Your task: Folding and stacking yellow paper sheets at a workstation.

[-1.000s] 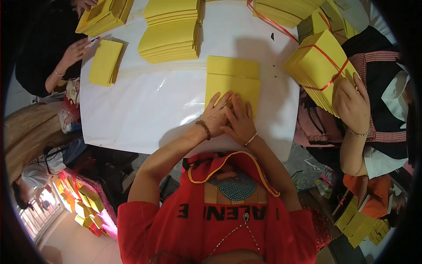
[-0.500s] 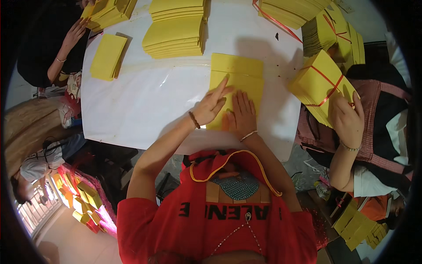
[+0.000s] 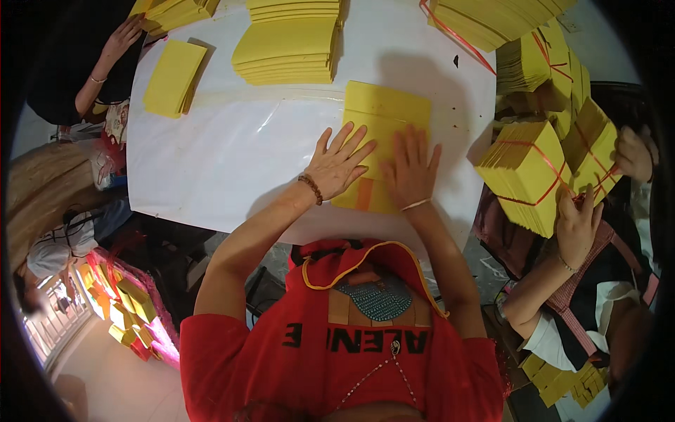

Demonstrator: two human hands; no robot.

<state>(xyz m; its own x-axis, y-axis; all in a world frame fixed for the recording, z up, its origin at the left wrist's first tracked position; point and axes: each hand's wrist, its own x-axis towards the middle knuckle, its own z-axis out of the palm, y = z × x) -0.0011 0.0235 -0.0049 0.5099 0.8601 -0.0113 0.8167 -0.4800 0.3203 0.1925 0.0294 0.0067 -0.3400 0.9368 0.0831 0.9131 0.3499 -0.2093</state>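
A yellow folded paper (image 3: 386,102) lies flat on the white-covered table (image 3: 190,162) in front of me, with an orange patch near its lower edge and a crease across its upper part. My left hand (image 3: 339,165), fingers spread, rests over the paper's left edge. On its right half my right hand (image 3: 412,169) is laid open, palm down, slightly blurred. Neither hand grips anything. The part of the paper under my palms is hidden.
Yellow paper stacks (image 3: 285,53) stand at the far side, with a smaller pile (image 3: 172,77) at left. On the right a co-worker's hands (image 3: 578,228) handle red-tied bundles (image 3: 524,172). Another person's hand (image 3: 121,42) touches a stack at far left.
My left fingers have spread out from a bent, pointing pose. My right hand has shifted slightly right and up, its fingers parting. The co-worker's bundle has turned, and a second hand shows.
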